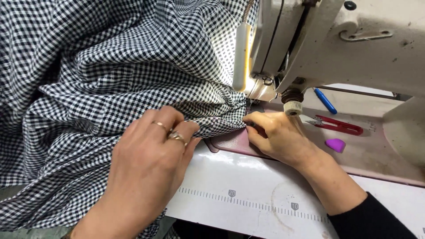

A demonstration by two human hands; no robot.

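Two hands on one big heap of black-and-white checked fabric (110, 75), filling the left and upper left of frame and bunching in under the sewing machine (336, 48) head at centre. Looks light, soft and limp; likely slides and wrinkles, so best held flat near the edge. Left hand (146, 163) lies open, palm down, pressing folds. Right hand (276, 135) pinches the fabric edge by the presser foot. Red snips (338, 126) and purple chalk (335, 144) sit on the bench (248, 177) at right.

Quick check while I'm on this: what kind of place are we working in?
Likely a sewing workshop: an industrial sewing machine, checked fabric fed under it by both hands, and red thread snips on the bed.
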